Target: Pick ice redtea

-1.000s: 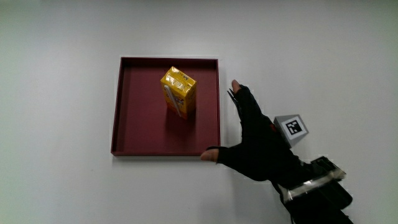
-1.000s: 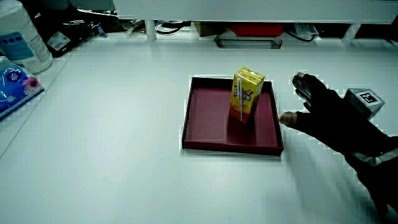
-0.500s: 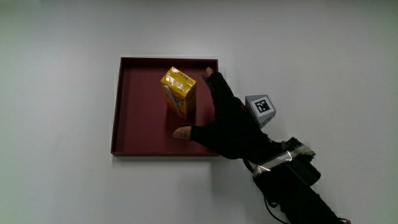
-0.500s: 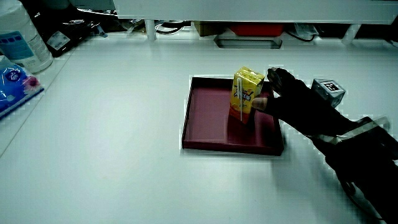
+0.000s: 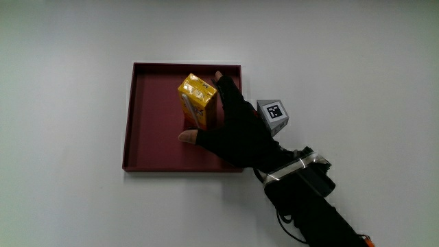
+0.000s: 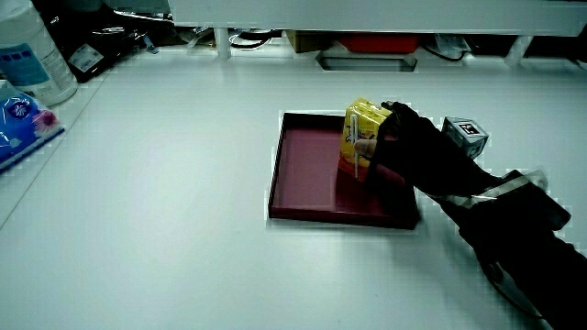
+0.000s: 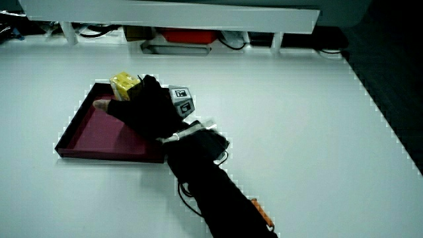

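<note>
- Because the ice redtea carton [image 5: 197, 101] is a small yellow drink box standing upright inside the dark red tray [image 5: 147, 137], you can expect it to be light, fairly stiff at the edges, but liable to dent or squirt if squeezed across its broad faces.
- Take it by two facing side walls, about halfway up, clear of the straw that shows on its front in a side view [image 6: 364, 137].
- Your hand [image 5: 236, 130] is wrapped around the carton: fingertips [image 5: 219, 77] along one side, thumb [image 5: 188, 136] at the base nearer you; whether it has actually closed on the carton I cannot tell.
- From above you see finger and thumb placement; in both side views you see the carton's height.
- In a side view [image 7: 125, 84] the hand hides most of the carton.
- Only a side view shows a white bottle [image 6: 32, 55] at the table's edge, well apart.
</note>
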{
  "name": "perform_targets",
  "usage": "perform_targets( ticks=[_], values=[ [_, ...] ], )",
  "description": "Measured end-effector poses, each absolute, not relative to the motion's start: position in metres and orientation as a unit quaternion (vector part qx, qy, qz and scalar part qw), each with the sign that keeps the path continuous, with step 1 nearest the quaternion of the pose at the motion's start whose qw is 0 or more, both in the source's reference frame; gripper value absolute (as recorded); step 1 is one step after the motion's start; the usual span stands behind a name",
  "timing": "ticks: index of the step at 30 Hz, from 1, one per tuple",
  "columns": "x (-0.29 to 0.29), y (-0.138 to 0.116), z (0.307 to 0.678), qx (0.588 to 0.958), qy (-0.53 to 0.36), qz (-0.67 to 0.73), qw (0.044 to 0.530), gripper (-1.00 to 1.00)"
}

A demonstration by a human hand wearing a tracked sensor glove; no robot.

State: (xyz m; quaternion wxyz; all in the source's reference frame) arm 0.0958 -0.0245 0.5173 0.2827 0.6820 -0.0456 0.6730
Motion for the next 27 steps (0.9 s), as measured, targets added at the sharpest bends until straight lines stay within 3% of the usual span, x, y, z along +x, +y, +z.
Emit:
perform_targets(
  ticks=[4, 16, 27],
  values=[
    [0.098, -0.022, 0.521, 0.68, -0.03, 0.681, 0.27, 0.0],
    [0.103, -0.018, 0.532, 0.645, 0.019, 0.726, 0.239, 0.44],
    [0.107, -0.016, 0.532, 0.654, 0.039, 0.728, 0.204, 0.85]
  ],
)
